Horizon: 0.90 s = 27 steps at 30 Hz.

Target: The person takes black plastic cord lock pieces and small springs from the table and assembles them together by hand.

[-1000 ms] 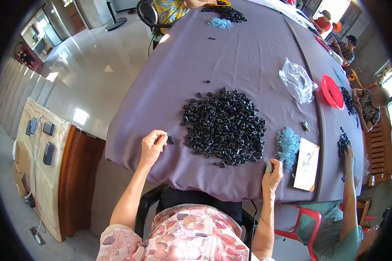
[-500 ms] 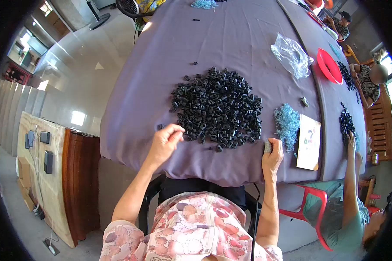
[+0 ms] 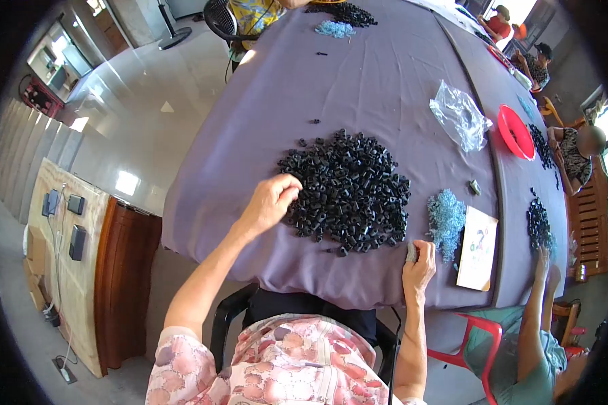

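A large pile of small black plastic pieces (image 3: pixel 351 192) lies in front of me on the cloth. My left hand (image 3: pixel 271 202) is at the pile's left edge, thumb and fingers pinched together; whatever they hold, if anything, is hidden. By the table's near edge, my right hand (image 3: pixel 419 268) is closed around a small grey-green piece (image 3: pixel 411 253), whose kind I cannot make out. Just beyond that hand lies a heap of small light-blue clear pieces (image 3: pixel 446 223), beside a white printed card or booklet (image 3: pixel 477 248).
A purple-grey cloth (image 3: pixel 250 128) covers the table. Farther right are a crumpled clear plastic bag (image 3: pixel 459 115), a red bowl (image 3: pixel 515 132) and a small grey-green object (image 3: pixel 475 187). A co-worker's hands (image 3: pixel 542 266) reach to another black pile (image 3: pixel 538 219); other people sit farther along.
My left hand has moved forward and right, against the pile's edge. The loose black piece beside it no longer shows. My right hand keeps its hold. The whole view has shifted slightly.
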Each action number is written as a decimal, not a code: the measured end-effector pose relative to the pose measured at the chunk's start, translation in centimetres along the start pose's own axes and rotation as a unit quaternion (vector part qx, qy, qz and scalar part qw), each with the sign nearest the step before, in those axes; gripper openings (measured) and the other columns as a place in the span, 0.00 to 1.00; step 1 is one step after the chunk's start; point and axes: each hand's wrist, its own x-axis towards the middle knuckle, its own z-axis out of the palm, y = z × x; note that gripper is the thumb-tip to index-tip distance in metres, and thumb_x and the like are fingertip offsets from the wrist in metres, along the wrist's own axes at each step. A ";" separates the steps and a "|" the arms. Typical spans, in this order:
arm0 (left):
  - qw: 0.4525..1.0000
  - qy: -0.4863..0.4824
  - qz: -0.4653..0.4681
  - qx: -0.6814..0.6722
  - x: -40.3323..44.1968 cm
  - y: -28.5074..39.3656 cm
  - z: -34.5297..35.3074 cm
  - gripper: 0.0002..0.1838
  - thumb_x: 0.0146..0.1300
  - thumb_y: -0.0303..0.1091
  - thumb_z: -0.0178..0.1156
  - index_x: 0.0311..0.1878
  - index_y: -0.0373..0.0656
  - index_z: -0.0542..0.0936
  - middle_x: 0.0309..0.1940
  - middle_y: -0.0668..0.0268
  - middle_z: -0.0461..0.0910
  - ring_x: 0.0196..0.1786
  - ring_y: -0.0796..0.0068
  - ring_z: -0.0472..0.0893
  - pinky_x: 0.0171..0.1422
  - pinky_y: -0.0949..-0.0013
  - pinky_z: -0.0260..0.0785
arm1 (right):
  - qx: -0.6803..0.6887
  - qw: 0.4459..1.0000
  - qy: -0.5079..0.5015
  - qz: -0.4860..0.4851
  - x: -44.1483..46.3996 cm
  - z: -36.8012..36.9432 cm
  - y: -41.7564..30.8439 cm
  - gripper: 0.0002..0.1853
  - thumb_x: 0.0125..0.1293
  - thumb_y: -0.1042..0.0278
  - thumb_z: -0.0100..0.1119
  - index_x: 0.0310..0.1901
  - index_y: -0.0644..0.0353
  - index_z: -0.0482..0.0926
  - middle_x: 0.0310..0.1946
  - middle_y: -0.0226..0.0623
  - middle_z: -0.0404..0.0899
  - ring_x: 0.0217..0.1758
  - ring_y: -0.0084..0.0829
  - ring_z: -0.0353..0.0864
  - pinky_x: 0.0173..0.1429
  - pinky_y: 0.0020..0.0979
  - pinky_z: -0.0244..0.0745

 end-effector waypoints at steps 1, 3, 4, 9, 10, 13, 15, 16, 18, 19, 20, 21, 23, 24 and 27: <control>0.999 0.024 0.023 0.030 1.4 -0.5 -0.2 0.06 0.59 0.26 0.54 0.38 0.37 0.77 0.31 0.56 0.80 0.35 0.59 0.80 0.41 0.63 0.72 | 0.002 1.000 0.001 0.001 0.0 -0.1 -0.1 0.08 0.54 0.81 0.55 0.37 0.61 0.73 0.32 0.42 0.72 0.36 0.47 0.75 0.39 0.41 0.70; 0.989 0.045 0.078 0.116 4.5 -2.1 -0.6 0.06 0.59 0.26 0.53 0.37 0.39 0.78 0.33 0.57 0.78 0.37 0.55 0.79 0.43 0.59 0.71 | 0.006 1.000 0.003 -0.001 0.1 -0.2 -0.2 0.08 0.55 0.81 0.55 0.37 0.61 0.73 0.32 0.42 0.73 0.36 0.47 0.75 0.39 0.40 0.70; 0.986 0.048 0.084 0.138 5.8 -2.7 -0.6 0.06 0.59 0.26 0.53 0.38 0.40 0.78 0.33 0.57 0.78 0.37 0.55 0.79 0.44 0.58 0.71 | 0.008 1.000 0.005 -0.001 0.2 -0.2 -0.1 0.08 0.55 0.81 0.55 0.37 0.61 0.73 0.32 0.42 0.73 0.35 0.47 0.75 0.38 0.40 0.70; 0.963 0.050 0.087 0.250 10.9 -4.7 0.8 0.08 0.58 0.25 0.55 0.40 0.40 0.80 0.39 0.57 0.76 0.42 0.56 0.78 0.49 0.59 0.71 | 0.030 1.000 0.001 0.010 0.1 -0.1 0.1 0.07 0.55 0.80 0.56 0.36 0.61 0.73 0.32 0.42 0.73 0.35 0.46 0.75 0.38 0.40 0.71; 0.957 0.045 0.095 0.269 11.4 -4.7 0.9 0.09 0.58 0.25 0.55 0.41 0.40 0.80 0.40 0.57 0.76 0.44 0.56 0.78 0.50 0.59 0.70 | 0.033 0.999 -0.001 0.013 0.1 -0.1 0.2 0.08 0.54 0.80 0.56 0.36 0.61 0.73 0.32 0.42 0.73 0.35 0.47 0.75 0.38 0.40 0.71; 0.958 0.018 0.073 0.276 12.4 -4.9 1.5 0.11 0.54 0.24 0.60 0.42 0.38 0.81 0.40 0.54 0.75 0.46 0.54 0.77 0.53 0.58 0.70 | 0.031 0.999 -0.005 0.010 0.1 0.0 0.5 0.09 0.52 0.82 0.55 0.36 0.61 0.73 0.32 0.42 0.73 0.35 0.47 0.75 0.38 0.40 0.71; 0.956 0.001 0.066 0.285 12.8 -5.2 1.9 0.12 0.52 0.24 0.61 0.42 0.38 0.81 0.40 0.53 0.75 0.46 0.53 0.76 0.53 0.57 0.69 | 0.026 1.000 -0.009 0.007 0.1 -0.2 0.7 0.11 0.50 0.84 0.54 0.36 0.61 0.73 0.33 0.42 0.73 0.36 0.47 0.75 0.39 0.40 0.71; 0.956 -0.001 0.060 0.289 12.8 -5.5 2.1 0.12 0.51 0.24 0.62 0.42 0.37 0.81 0.40 0.53 0.75 0.46 0.52 0.76 0.53 0.57 0.69 | 0.029 0.999 -0.009 0.010 0.2 -0.2 0.6 0.11 0.50 0.84 0.54 0.36 0.61 0.73 0.33 0.42 0.73 0.36 0.47 0.75 0.40 0.40 0.71; 0.955 0.002 0.056 0.291 12.9 -6.1 2.2 0.12 0.51 0.24 0.62 0.41 0.37 0.81 0.39 0.53 0.75 0.45 0.52 0.76 0.53 0.57 0.69 | 0.035 0.999 -0.009 0.016 0.3 -0.3 0.2 0.11 0.50 0.84 0.54 0.36 0.61 0.73 0.33 0.42 0.73 0.37 0.47 0.75 0.40 0.40 0.71; 0.955 0.004 0.058 0.289 12.8 -6.3 2.3 0.11 0.51 0.24 0.62 0.41 0.37 0.81 0.38 0.53 0.74 0.45 0.52 0.75 0.53 0.58 0.69 | 0.035 0.999 -0.008 0.015 0.4 -0.3 0.1 0.11 0.50 0.84 0.54 0.36 0.61 0.73 0.33 0.42 0.73 0.37 0.47 0.75 0.40 0.40 0.71; 0.956 0.007 0.060 0.287 12.7 -6.5 2.4 0.11 0.52 0.23 0.61 0.40 0.37 0.81 0.37 0.53 0.74 0.45 0.53 0.75 0.52 0.58 0.68 | 0.035 0.999 -0.008 0.014 0.4 -0.3 0.1 0.11 0.50 0.84 0.54 0.36 0.61 0.73 0.33 0.41 0.73 0.36 0.47 0.75 0.40 0.40 0.71; 0.956 0.021 0.065 0.286 12.6 -7.1 2.5 0.11 0.52 0.23 0.61 0.41 0.37 0.81 0.37 0.54 0.74 0.45 0.53 0.75 0.53 0.58 0.68 | 0.035 0.999 -0.008 0.013 0.4 -0.3 0.2 0.11 0.50 0.84 0.54 0.36 0.61 0.73 0.33 0.41 0.73 0.36 0.47 0.75 0.40 0.40 0.71; 0.955 0.048 0.074 0.283 12.2 -7.6 2.6 0.10 0.54 0.23 0.60 0.41 0.37 0.80 0.36 0.55 0.73 0.45 0.54 0.74 0.53 0.59 0.68 | 0.039 0.999 -0.010 0.017 0.3 -0.2 0.4 0.11 0.50 0.84 0.54 0.36 0.60 0.73 0.33 0.41 0.73 0.36 0.47 0.75 0.39 0.40 0.71; 0.962 0.081 0.078 0.249 11.8 -7.9 2.8 0.09 0.55 0.23 0.58 0.41 0.38 0.80 0.37 0.54 0.72 0.45 0.54 0.74 0.51 0.57 0.68 | 0.040 0.999 -0.012 0.019 0.3 -0.1 0.5 0.11 0.50 0.83 0.54 0.36 0.60 0.73 0.33 0.41 0.73 0.36 0.47 0.75 0.39 0.40 0.71; 0.955 0.192 0.142 0.174 9.4 -4.9 3.0 0.07 0.61 0.26 0.52 0.40 0.38 0.78 0.37 0.56 0.71 0.40 0.60 0.75 0.46 0.59 0.70 | 0.034 0.999 -0.009 0.007 0.4 -0.4 0.4 0.11 0.50 0.83 0.53 0.36 0.60 0.73 0.33 0.41 0.73 0.37 0.47 0.75 0.39 0.40 0.71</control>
